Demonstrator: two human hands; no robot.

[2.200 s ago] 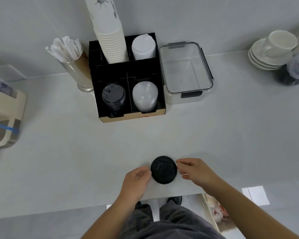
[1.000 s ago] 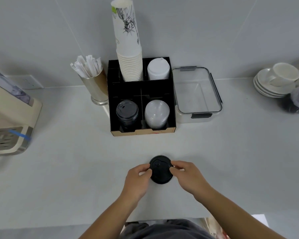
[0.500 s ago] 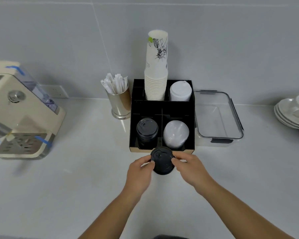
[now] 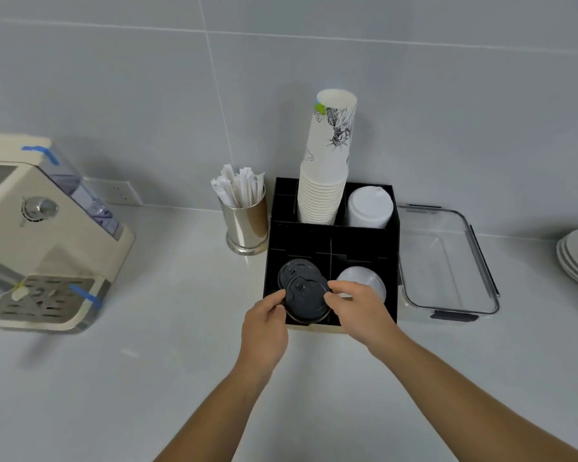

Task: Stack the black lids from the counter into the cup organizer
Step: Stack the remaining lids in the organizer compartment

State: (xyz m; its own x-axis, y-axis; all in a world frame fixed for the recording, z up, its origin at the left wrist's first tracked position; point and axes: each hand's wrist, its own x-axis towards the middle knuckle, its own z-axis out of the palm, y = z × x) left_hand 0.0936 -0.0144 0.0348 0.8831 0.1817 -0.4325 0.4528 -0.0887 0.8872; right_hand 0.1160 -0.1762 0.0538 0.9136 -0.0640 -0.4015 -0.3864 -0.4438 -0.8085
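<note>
Both hands, left hand (image 4: 264,323) and right hand (image 4: 361,308), pinch the black lid (image 4: 306,300) above the organizer (image 4: 331,238)'s near-left stack (image 4: 292,270); released off-centre, it probably lands tilted.

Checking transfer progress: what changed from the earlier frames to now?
The round black plastic lid, held at its edges by the left hand and right hand, went from the near edge of the white counter forward to over the black cup organizer, just in front of its black lid stack. Both hands kept their hold. The paper cups and clear lids stayed in place.
</note>
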